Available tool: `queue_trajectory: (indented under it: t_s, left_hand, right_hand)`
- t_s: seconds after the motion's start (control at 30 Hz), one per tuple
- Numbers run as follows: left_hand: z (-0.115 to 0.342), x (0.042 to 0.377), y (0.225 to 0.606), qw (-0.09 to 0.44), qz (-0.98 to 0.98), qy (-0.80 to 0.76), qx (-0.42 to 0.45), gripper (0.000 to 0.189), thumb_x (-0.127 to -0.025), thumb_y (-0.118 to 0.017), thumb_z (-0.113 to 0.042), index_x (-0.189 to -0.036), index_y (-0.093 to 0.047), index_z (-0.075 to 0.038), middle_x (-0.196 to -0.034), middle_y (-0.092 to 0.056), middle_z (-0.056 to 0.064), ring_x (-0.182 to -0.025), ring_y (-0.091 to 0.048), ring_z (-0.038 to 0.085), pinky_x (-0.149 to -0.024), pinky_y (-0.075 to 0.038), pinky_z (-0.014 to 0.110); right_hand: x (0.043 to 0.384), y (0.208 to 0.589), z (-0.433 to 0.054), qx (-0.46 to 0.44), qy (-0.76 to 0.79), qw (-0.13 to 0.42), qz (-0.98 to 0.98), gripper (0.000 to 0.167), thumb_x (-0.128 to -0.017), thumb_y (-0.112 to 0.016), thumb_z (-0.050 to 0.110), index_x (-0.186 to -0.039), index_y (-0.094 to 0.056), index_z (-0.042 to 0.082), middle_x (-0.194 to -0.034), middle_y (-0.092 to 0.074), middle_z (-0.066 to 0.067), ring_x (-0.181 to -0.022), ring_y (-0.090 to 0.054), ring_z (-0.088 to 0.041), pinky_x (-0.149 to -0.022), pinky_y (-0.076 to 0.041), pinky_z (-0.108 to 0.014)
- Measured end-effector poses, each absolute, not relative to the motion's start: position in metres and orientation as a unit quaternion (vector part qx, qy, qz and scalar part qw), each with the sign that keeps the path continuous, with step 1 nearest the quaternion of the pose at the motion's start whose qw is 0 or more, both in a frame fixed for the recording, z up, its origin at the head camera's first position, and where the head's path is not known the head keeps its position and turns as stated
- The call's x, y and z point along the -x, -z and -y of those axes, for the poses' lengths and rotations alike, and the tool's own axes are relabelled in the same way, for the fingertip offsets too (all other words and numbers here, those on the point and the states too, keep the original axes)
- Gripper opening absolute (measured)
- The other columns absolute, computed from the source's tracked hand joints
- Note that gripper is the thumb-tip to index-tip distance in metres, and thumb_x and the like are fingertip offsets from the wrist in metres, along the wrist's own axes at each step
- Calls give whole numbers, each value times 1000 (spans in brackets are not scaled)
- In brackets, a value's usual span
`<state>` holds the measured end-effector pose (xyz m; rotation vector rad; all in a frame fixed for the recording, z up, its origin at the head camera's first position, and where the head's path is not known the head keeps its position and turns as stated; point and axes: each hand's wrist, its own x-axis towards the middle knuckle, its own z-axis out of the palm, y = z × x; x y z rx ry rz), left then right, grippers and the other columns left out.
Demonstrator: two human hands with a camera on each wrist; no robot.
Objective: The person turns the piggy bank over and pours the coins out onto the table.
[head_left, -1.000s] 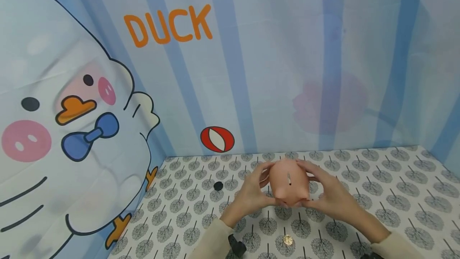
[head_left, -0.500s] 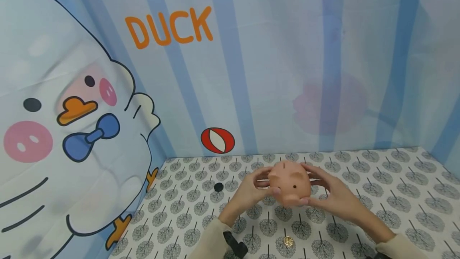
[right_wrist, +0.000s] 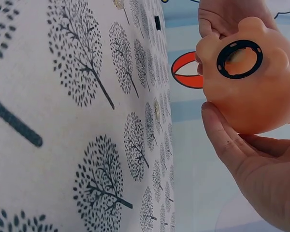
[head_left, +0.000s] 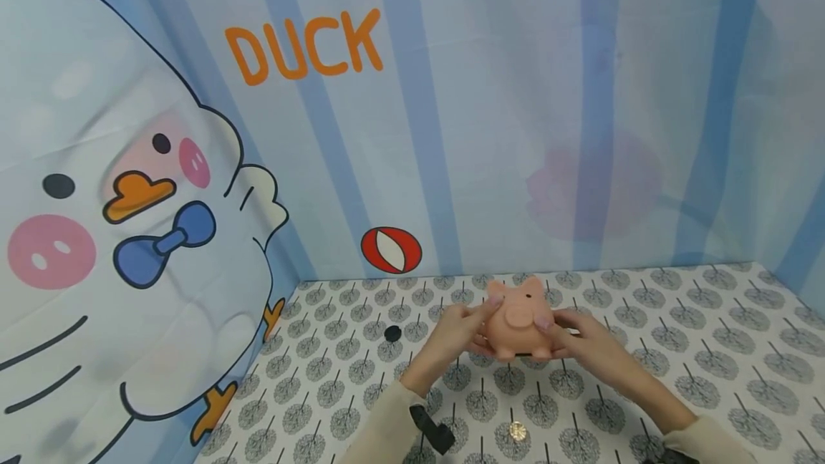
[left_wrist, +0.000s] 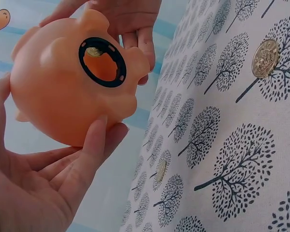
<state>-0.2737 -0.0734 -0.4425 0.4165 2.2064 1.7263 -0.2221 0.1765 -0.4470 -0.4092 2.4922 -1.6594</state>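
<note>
A pink piggy bank (head_left: 518, 324) is held above the table, its snout facing me and its ears up. My left hand (head_left: 454, 335) grips one side and my right hand (head_left: 593, 342) the other, thumbs near the face. In the left wrist view, a black-rimmed round hole (left_wrist: 102, 63) in the belly stands uncovered, with a gold coin (left_wrist: 93, 51) visible inside. The same black ring (right_wrist: 239, 59) shows in the right wrist view. On the cloth below lies another gold coin (head_left: 518, 430). A small black disc (head_left: 392, 334) lies left of my hands.
A white cloth (head_left: 341, 378) with dark tree prints covers the table. Blue striped fabric (head_left: 490, 127) with a printed duck (head_left: 213, 321) hangs behind and at the left. In the left wrist view, one more gold coin (left_wrist: 160, 171) lies farther off on the cloth.
The piggy bank has rotated in both hands: its slotted back faced me, then it turned and tipped until the face points at me. The coin and black disc on the cloth stayed put.
</note>
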Motion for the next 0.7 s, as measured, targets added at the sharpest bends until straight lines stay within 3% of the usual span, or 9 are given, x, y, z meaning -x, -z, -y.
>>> queue_trajectory:
  t_s: [0.23,0.37,0.47,0.7]
  left_hand:
    - [75,276,443,157,-769,-597,-165,74,-98,-58,-70,-128,-74,-5,-100,-82,13,-76,-81,22,-88,-68,35]
    - [75,275,444,158,-768,-598,-165,71,-97,-63,-67,-130,-73,-5,-104,-81,11,-79,-79,17,-79,-68,34]
    - [76,273,443,155,-770,-593,-176,67,-96,-69,-62,-135,-71,-8,-111,-81,11,-86,-79,16,-80,-69,35]
    - [81,269,442,147,-774,-582,-199,61,-92,-83,-39,-144,-65,-13,-130,-75,12,-113,-76,20,-84,-68,35]
  right_hand:
    - [221,448,-179,163,571,64,-802,62,-111,-52,34,-155,-41,-9,-149,-52,-33,-117,-72,-28,-89,-64,-24]
    - [221,449,-180,172,572,63,-799,61,-111,-52,32,-155,-41,-8,-150,-52,-33,-121,-71,-34,-89,-64,-25]
    - [220,449,-180,170,562,57,-807,60,-112,-51,34,-156,-42,-6,-151,-51,-33,-127,-66,-41,-89,-64,-25]
    - [216,446,-182,150,514,34,-844,71,-103,-66,38,-159,-42,2,-156,-51,-29,-135,-60,-50,-103,-60,-59]
